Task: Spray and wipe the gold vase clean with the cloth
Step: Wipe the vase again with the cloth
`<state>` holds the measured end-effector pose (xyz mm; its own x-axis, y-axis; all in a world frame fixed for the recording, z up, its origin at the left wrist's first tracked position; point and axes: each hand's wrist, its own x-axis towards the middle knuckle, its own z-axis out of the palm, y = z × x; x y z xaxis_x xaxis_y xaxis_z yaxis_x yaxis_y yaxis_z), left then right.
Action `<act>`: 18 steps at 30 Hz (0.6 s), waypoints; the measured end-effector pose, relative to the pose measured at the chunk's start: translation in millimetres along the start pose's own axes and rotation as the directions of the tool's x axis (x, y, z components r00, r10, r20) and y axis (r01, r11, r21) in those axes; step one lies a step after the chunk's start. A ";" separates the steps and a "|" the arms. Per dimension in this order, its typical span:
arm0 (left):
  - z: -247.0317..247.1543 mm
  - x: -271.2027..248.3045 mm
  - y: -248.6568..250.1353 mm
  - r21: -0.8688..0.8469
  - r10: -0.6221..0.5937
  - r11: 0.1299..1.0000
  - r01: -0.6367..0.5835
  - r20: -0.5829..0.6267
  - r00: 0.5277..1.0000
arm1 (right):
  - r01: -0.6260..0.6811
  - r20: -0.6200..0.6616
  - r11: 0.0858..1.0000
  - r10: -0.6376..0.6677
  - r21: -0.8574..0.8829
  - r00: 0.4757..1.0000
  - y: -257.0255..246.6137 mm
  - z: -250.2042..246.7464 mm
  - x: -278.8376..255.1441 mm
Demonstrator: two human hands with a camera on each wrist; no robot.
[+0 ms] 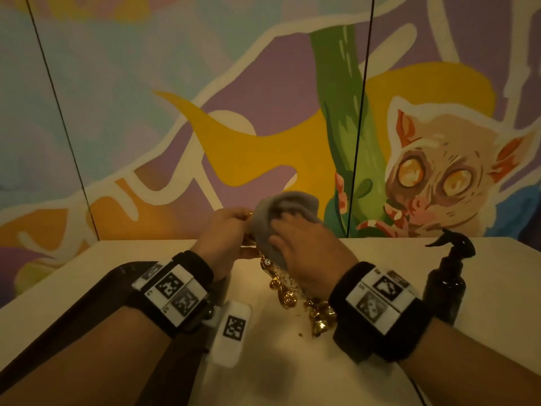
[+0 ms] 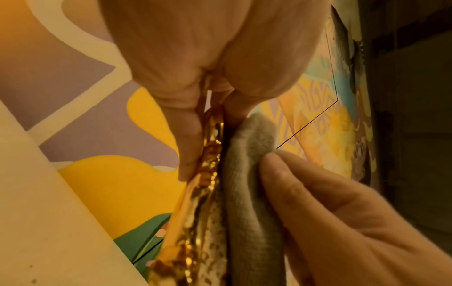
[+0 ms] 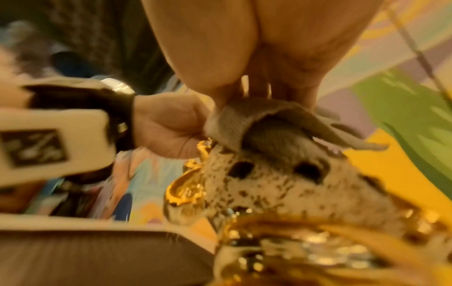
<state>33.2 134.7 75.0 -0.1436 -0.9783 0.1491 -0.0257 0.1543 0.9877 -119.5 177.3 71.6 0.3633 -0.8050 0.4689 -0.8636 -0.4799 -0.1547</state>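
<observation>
While the cloth (image 1: 281, 206) rubs, stage: wiping, mid-task by my read.
Vase (image 1: 278, 285): tipped over the table (image 1: 292, 376), between both hands, top under the cloth.
Left hand (image 1: 222, 232): curled round the vase's top edge, steadying.
Right hand (image 1: 307, 247): fingers bent over the cloth, pressing it on.
Bottle (image 1: 446, 285): parked right, nobody holding it; spraying looks done.
Base: bare of cloth, likely still to wipe.

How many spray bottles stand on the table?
1. The dark bottle stands upright on the right side of the table. No other shows, though the arms may hide some.
</observation>
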 end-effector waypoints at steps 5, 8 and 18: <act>-6.0 -7.2 1.0 0.006 0.004 1.000 -0.004 0.027 1.000 | -0.039 -0.009 0.993 0.040 0.109 0.999 7.3 -5.8 -3.1; -5.7 -10.1 5.4 -0.017 0.013 1.000 -0.013 0.029 0.999 | -0.141 -0.045 0.967 0.153 0.211 0.987 8.2 -3.5 1.6; -10.9 -18.6 10.4 -0.198 -0.072 0.978 0.060 -0.052 0.996 | 0.210 -0.029 0.962 -0.218 -0.173 0.975 -11.3 2.2 1.5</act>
<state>46.4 153.0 83.0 -0.0893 -0.9928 0.0798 0.1621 0.0646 0.9847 -108.4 180.7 72.1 0.5330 -0.6705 0.5161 -0.8151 -0.5705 0.1006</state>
